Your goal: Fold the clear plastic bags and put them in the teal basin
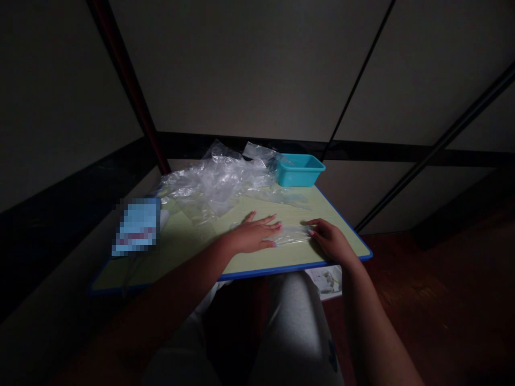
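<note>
At the near edge of a dimly lit table [173, 236], toward its right corner: a clear plastic piece [293, 235], long and narrow, lying between two bare hands. Left hand [257, 236] palm down, fingers spread, gripping nothing, resting across the left end of the plastic. Right hand [332, 238] curled at the other end, thumb and forefinger close to the film; whether they pinch it, cannot tell. Step in hand, by my reading: smoothing the piece flat. Next move seems to call for light, even pressure from the left and a fine fingertip hold on the right, since such thin film probably slides and creases easily.

Materials: the piece is glossy, see-through, streaked with lengthwise glints. Farther back, a heap of crumpled film [219, 179], loose, all peaks and folds, throwing white highlights. Just beside it a turquoise tub [300, 176], smooth, corners rounded, walls flaring to a lipped rim. Tabletop pale yellow-green, bound in blue edging [281, 268]. Far left, a light-blue item [139, 225], pixelated, material unreadable
</note>
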Motion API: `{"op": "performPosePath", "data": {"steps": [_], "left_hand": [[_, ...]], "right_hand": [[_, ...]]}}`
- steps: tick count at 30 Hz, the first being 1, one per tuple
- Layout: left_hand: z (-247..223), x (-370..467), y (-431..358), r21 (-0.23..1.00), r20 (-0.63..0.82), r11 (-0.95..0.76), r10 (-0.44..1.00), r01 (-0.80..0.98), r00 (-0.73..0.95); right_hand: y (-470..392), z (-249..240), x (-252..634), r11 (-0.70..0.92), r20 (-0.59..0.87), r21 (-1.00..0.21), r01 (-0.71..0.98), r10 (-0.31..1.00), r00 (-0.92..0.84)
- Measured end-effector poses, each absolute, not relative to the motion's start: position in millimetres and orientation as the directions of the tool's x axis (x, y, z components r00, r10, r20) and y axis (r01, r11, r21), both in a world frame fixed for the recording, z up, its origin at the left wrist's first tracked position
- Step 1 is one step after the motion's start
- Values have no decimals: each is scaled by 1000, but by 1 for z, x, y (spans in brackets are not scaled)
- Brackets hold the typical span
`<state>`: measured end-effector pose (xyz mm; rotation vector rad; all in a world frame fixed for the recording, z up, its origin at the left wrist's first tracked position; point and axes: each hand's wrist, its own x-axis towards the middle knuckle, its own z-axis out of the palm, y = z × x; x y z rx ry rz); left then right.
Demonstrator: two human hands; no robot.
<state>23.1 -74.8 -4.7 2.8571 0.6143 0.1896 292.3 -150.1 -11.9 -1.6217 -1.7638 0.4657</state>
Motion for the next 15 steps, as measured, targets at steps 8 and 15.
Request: {"op": "performPosePath", "data": {"steps": [8,15], "left_hand": [[-2,24,-76,248,48,-880,428,405,902],[-1,23,-75,264,60,-878,427,398,902]], "right_hand": [[-163,-2,283,178,260,-731,658,965,28],[-162,-7,292,156,269,-616,772,963,20]]}}
